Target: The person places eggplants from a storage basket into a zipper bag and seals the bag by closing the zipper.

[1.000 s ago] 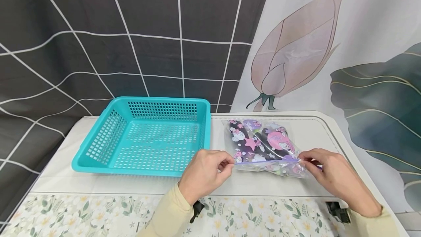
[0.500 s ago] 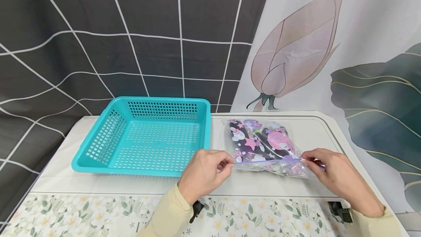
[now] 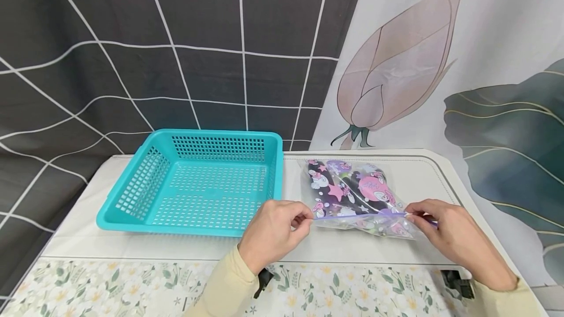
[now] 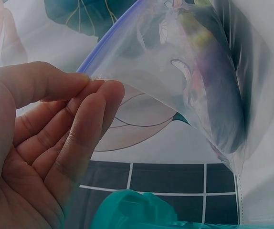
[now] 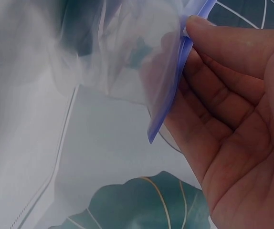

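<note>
A clear zipper bag (image 3: 352, 192) with a purple zip strip lies on the table, and folded black, pink and purple cartoon-print fabric shows inside it. My left hand (image 3: 277, 231) pinches the left end of the strip between thumb and fingertips. The left wrist view shows that purple zip strip (image 4: 109, 45) rising from the pinch. Toward the strip's other end, my right hand (image 3: 445, 236) pinches it at a small whitish slider (image 5: 184, 27). The strip's purple end (image 5: 163, 117) sticks out past the right fingers. Between the hands the strip is drawn straight.
A turquoise perforated basket (image 3: 216, 194) stands left of the bag, its near right corner just behind the left hand. The pale table cover (image 3: 154, 248) has a floral band along the front. A dark grid curtain (image 3: 211, 77) and a flower-print curtain (image 3: 396, 62) hang behind.
My right hand has slid slightly to the right along the zip strip, still pinching. The left hand, the bag and the basket have stayed in place.
</note>
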The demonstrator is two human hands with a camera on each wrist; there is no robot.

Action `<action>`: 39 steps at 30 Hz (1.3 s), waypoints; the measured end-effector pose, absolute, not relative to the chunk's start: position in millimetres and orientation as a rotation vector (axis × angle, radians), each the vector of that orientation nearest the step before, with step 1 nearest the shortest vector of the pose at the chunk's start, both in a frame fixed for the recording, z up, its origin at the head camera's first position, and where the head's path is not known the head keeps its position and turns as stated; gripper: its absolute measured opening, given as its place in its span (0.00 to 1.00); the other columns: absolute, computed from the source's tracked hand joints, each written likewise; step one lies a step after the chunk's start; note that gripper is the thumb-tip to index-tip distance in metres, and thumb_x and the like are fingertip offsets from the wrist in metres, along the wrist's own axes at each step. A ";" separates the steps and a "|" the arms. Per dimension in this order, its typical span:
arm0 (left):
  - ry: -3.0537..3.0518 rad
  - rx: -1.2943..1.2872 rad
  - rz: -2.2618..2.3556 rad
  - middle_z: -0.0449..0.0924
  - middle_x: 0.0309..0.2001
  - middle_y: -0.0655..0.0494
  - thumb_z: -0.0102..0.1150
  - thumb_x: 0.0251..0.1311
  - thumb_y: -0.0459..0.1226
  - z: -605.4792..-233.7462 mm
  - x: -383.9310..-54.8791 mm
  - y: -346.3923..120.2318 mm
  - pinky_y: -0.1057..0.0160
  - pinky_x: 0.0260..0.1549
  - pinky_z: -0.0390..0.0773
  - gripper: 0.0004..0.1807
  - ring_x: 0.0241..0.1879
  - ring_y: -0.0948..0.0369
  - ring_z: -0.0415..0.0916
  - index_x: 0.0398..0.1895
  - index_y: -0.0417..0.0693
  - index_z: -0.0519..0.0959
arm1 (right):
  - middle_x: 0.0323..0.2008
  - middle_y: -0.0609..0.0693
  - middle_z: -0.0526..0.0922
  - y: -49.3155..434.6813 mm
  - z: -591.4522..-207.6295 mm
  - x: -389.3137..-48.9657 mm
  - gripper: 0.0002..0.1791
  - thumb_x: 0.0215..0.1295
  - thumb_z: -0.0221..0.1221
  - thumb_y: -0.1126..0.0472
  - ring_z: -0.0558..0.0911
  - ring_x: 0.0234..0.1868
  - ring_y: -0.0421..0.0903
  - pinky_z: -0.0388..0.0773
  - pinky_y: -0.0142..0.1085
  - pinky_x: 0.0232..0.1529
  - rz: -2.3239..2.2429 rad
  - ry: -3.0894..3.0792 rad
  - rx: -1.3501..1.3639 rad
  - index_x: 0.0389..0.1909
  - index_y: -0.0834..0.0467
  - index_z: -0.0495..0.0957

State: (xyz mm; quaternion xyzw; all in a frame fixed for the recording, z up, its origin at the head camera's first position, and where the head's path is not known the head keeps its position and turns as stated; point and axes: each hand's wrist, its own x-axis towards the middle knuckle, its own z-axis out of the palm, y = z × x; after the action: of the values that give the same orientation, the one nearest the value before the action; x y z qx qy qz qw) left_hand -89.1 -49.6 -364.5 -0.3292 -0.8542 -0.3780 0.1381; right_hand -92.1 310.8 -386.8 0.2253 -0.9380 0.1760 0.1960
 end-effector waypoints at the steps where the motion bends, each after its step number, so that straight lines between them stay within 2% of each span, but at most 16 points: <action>1: -2.470 -0.953 -1.094 0.88 0.30 0.56 0.66 0.56 0.29 -364.7 -89.1 -49.6 0.75 0.29 0.79 0.04 0.26 0.68 0.82 0.30 0.46 0.86 | 0.31 0.40 0.84 311.0 -386.7 -92.0 0.16 0.43 0.75 0.70 0.73 0.26 0.31 0.67 0.23 0.28 0.490 -2.628 0.629 0.32 0.49 0.85; 22: -2.457 -0.956 -1.074 0.87 0.30 0.57 0.66 0.55 0.28 -365.2 -89.2 -50.1 0.74 0.29 0.80 0.03 0.25 0.68 0.82 0.30 0.45 0.86 | 0.29 0.39 0.83 315.8 -389.1 -92.3 0.16 0.45 0.74 0.70 0.71 0.25 0.29 0.65 0.23 0.25 0.505 -2.638 0.607 0.32 0.48 0.84; 39: -2.453 -0.956 -1.074 0.88 0.30 0.57 0.66 0.55 0.28 -365.6 -89.3 -50.7 0.78 0.30 0.78 0.03 0.25 0.69 0.82 0.29 0.45 0.86 | 0.29 0.39 0.84 321.3 -382.7 -89.4 0.13 0.50 0.74 0.66 0.80 0.28 0.32 0.70 0.21 0.27 0.465 -2.688 0.545 0.32 0.46 0.84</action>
State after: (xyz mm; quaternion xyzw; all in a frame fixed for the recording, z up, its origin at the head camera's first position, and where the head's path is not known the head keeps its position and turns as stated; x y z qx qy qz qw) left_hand -89.3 -50.7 -365.6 -0.3324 -0.8532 -0.3736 0.1484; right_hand -89.4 321.3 -382.7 0.1928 -0.9506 0.1646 0.1791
